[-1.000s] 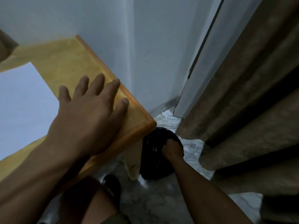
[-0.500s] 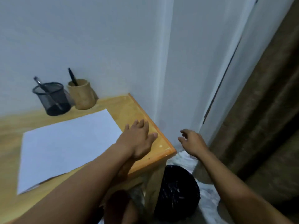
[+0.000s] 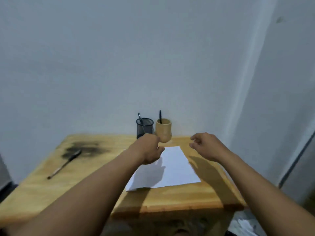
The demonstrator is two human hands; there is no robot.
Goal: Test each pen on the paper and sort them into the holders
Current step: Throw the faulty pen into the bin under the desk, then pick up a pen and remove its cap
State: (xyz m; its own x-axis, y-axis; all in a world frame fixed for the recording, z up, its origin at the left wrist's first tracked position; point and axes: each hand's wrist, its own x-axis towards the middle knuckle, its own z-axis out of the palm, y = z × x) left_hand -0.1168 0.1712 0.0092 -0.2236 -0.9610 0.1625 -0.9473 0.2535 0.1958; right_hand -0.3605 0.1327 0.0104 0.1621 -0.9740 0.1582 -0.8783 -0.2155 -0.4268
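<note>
Pen flat on table, left of paper

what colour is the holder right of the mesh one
Light tan, like wood; the holder shows best in the head view.

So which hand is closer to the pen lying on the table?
Left. The left hand hovers over the paper, right of the pen; the right hand is farther right still.

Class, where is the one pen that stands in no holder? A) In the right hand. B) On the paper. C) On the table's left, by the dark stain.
C: the loose pen lies flat on the table, its upper end on the dark stain, left of the paper.
</note>
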